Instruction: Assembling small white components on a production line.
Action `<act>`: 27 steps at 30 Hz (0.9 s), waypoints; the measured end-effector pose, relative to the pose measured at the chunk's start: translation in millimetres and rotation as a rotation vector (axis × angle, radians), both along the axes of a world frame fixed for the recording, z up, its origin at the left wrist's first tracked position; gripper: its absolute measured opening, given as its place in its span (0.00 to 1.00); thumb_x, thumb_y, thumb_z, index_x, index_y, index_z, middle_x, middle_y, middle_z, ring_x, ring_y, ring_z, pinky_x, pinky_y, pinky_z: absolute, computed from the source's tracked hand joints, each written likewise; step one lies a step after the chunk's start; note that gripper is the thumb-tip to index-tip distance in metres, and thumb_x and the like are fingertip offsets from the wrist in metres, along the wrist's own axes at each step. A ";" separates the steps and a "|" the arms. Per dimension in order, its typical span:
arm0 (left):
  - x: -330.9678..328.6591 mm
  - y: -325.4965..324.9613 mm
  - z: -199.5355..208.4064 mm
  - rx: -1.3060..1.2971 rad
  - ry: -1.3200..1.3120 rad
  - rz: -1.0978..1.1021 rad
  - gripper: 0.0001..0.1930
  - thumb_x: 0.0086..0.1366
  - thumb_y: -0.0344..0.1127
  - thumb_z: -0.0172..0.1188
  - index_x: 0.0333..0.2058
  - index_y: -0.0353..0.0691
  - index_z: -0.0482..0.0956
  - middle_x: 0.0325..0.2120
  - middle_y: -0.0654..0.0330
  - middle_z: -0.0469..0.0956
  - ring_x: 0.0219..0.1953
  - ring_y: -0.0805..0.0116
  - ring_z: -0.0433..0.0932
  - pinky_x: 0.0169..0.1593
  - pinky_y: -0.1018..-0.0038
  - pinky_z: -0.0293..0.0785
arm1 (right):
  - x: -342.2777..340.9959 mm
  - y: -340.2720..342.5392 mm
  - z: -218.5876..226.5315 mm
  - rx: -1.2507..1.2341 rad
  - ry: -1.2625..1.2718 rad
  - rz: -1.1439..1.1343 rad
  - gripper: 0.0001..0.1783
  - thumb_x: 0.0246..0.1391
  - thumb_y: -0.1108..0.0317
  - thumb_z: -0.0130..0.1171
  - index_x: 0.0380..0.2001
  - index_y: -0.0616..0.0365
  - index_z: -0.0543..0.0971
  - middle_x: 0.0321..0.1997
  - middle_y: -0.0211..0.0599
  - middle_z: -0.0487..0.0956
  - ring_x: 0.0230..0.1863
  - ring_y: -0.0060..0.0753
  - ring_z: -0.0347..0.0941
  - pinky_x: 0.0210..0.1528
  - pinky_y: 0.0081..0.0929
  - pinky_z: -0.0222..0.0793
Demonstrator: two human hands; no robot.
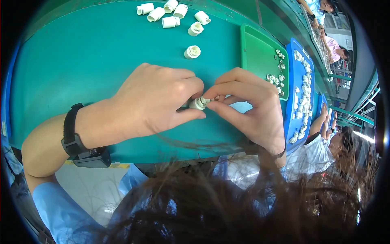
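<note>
Over the green work surface, my left hand [156, 97] pinches a small white cylindrical plastic part [198, 104] between thumb and forefinger. My right hand [254, 101] comes in from the right, thumb and forefinger closed on a tiny piece [215, 98] at the part's open end. Fingertips hide most of that piece; a bit of it looks metallic. Beyond my hands, one like white cap-shaped part [192, 52] stands with its open end up. Another white part [196, 29] is just behind it, and several more [170, 22] lie in a loose group at the far edge.
Right of my hands sits a green tray [254, 49] with several small metal-and-white pieces [279, 79]. Beside it, a blue tray [290, 110] holds several white parts [302, 101]. Other people work farther right along the bench. A black strap with a box [91, 157] is on my left wrist.
</note>
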State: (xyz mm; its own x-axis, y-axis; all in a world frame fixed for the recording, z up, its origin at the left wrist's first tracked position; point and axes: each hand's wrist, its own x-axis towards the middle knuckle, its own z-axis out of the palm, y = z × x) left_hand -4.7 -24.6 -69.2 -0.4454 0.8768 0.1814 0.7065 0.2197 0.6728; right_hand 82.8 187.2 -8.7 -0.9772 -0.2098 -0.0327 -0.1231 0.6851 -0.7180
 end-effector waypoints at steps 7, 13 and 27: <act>1.6 0.6 -0.2 0.043 -0.002 0.007 0.14 0.57 0.42 0.75 0.35 0.41 0.82 0.25 0.62 0.79 0.26 0.61 0.80 0.28 0.66 0.75 | 1.5 3.6 -6.2 -0.099 -0.047 -0.060 0.08 0.53 0.79 0.69 0.38 0.61 0.87 0.36 0.38 0.83 0.36 0.30 0.84 0.39 0.26 0.84; 2.0 1.2 2.7 0.023 -0.044 0.009 0.14 0.56 0.39 0.76 0.36 0.40 0.83 0.25 0.61 0.79 0.26 0.61 0.80 0.29 0.67 0.76 | 5.1 1.0 -6.9 -0.133 -0.061 -0.119 0.07 0.54 0.79 0.69 0.38 0.61 0.87 0.37 0.38 0.83 0.36 0.30 0.84 0.39 0.26 0.85; 4.7 3.0 5.2 -0.012 -0.054 0.024 0.14 0.56 0.37 0.77 0.35 0.40 0.80 0.24 0.62 0.79 0.25 0.63 0.80 0.27 0.68 0.75 | 10.1 0.1 -14.1 -0.057 0.085 -0.064 0.07 0.53 0.79 0.71 0.36 0.60 0.87 0.36 0.38 0.83 0.32 0.33 0.83 0.32 0.25 0.80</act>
State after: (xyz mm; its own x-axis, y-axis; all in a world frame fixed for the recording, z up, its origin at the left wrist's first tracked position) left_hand 0.0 -21.5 -64.1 -0.4752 0.8678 0.1455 0.6634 0.2447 0.7072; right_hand 92.9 187.4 -22.8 -0.9874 -0.1459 0.0607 -0.1421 0.6518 -0.7450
